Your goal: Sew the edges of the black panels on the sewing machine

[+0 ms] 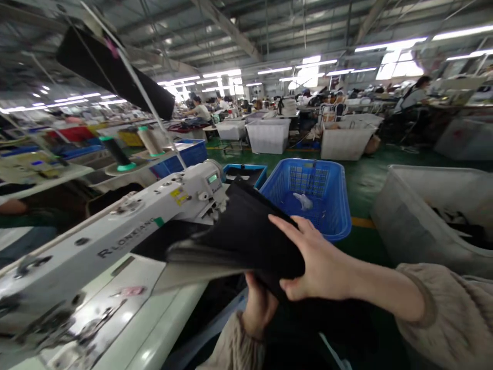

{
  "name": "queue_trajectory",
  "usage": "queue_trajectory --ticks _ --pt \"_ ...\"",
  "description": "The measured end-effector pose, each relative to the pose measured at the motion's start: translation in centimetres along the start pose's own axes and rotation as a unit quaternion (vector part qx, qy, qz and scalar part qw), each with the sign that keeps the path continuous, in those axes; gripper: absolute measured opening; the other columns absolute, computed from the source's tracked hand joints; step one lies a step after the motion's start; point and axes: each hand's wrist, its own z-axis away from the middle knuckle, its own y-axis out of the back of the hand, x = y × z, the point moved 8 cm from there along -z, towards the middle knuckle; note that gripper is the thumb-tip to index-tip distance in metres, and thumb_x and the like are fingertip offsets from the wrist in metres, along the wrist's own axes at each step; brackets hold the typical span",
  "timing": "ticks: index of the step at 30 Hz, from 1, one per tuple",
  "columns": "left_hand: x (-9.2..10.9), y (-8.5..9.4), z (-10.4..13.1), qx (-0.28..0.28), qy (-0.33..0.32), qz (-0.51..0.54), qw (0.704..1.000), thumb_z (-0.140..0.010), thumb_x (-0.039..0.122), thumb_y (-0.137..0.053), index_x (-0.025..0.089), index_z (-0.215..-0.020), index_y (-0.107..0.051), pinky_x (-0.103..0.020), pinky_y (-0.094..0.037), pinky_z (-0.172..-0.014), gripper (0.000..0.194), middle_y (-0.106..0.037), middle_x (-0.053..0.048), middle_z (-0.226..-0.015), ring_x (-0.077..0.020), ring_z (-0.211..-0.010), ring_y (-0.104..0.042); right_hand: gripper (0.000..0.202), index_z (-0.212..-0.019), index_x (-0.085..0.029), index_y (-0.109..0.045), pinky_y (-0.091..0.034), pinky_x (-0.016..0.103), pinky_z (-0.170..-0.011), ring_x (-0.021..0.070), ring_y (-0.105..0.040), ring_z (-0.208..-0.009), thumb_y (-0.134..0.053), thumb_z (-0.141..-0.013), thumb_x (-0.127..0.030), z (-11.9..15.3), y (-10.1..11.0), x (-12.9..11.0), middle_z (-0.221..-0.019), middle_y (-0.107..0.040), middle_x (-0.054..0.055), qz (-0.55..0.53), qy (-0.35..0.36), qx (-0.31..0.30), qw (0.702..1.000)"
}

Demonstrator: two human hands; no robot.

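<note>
Between my hands is a stack of black fabric pieces [250, 231], tilted up beside the sewing machine, its lower layers showing a pale grey side. My right hand [314, 257] grips the stack's right edge, thumb in front and fingers spread over the top face. From below, my left hand [260, 303] holds the lower edge, its fingers partly hidden behind the fabric. The white sewing machine [154, 210] stands to the left. Another black piece [165, 239] lies on its bed under the arm.
A blue plastic basket [342, 205] with a pale scrap inside stands beyond my hands. A large grey bin [404, 221] is at right. Thread cones [115, 151] stand behind the machine, and a black panel [115, 72] hangs by a pole. People work farther back.
</note>
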Motion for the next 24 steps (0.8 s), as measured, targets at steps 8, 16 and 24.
queue_trajectory --ticks 8,16,24 --pt "5.5 -18.3 -16.5 -0.219 0.053 0.229 0.947 -0.088 0.077 -0.036 0.019 -0.135 -0.057 -0.054 -0.04 -0.112 0.078 -0.06 -0.011 -0.135 -0.0334 -0.13 -0.052 0.083 -0.15 -0.025 -0.04 -0.033 0.04 -0.111 0.0298 -0.043 -0.132 -0.07 -0.074 -0.043 -17.0 14.7 13.3 -0.148 -0.046 0.005 -0.013 0.0 -0.005 1.0" --pt "-5.9 -19.0 -23.9 -0.116 0.179 0.361 0.908 -0.089 0.069 -0.046 0.017 -0.128 -0.062 -0.048 -0.05 -0.103 0.068 -0.059 -0.012 -0.136 -0.0301 -0.125 -0.058 0.052 -0.13 -0.021 -0.063 -0.051 0.037 -0.09 0.025 -0.066 -0.104 -0.06 -0.079 -0.033 -23.8 6.5 29.5 -0.126 -0.068 0.007 -0.169 -0.307 -0.174 0.92" --pt "-12.7 -15.9 -24.0 0.053 0.297 0.381 0.874 -0.088 0.059 -0.058 0.015 -0.124 -0.063 -0.041 -0.058 -0.093 0.057 -0.066 -0.014 -0.126 -0.029 -0.116 -0.064 0.058 -0.121 -0.009 -0.066 -0.048 0.049 -0.091 0.0332 -0.062 -0.112 -0.064 -0.075 -0.045 -25.2 -2.1 40.6 -0.127 -0.065 0.017 -0.083 -0.424 -0.181 0.883"
